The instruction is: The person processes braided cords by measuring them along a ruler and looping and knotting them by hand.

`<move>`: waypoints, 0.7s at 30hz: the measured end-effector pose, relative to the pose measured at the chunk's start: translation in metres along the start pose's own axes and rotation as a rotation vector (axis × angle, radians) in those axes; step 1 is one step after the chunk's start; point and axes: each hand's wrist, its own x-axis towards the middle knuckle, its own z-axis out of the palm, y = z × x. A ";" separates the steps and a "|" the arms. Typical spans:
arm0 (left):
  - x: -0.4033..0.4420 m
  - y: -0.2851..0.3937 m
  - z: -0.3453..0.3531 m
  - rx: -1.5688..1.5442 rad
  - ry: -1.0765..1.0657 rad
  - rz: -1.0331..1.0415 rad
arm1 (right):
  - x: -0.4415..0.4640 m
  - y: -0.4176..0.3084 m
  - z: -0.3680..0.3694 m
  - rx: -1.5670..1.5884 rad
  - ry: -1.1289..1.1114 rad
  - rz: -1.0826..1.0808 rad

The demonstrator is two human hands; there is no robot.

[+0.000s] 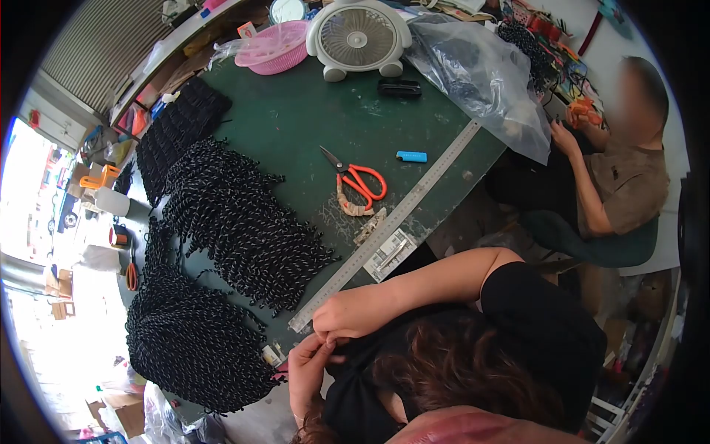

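Observation:
My left hand and my right hand meet at the table's near edge, fingertips pinched together. Whatever they hold between them is too small or hidden to make out. Just left of them lies a large pile of black cords with white flecks, and a second bundle of the same cords spreads behind it. A long metal ruler runs diagonally from beside my right hand. Farther up the table are scissors with orange handles, one handle wrapped in tape, and a blue lighter.
A green table carries a dark braided stack, a grey fan, a pink basket, a black case and clear plastic sheeting. A seated person at the right handles something orange.

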 end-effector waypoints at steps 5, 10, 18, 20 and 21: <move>0.004 -0.007 -0.005 -0.115 -0.063 -0.030 | -0.001 0.001 0.001 0.019 -0.001 0.024; 0.003 -0.011 -0.011 -0.088 -0.050 0.042 | 0.000 0.001 -0.002 0.062 0.017 0.005; 0.002 -0.015 -0.015 -0.045 0.051 0.124 | -0.001 0.008 -0.003 0.069 0.066 -0.017; 0.001 -0.015 -0.015 -0.134 0.194 0.159 | -0.002 0.007 -0.006 -0.154 0.142 -0.033; 0.002 -0.016 -0.015 -0.134 0.194 0.158 | -0.001 0.005 -0.009 -0.153 0.142 -0.033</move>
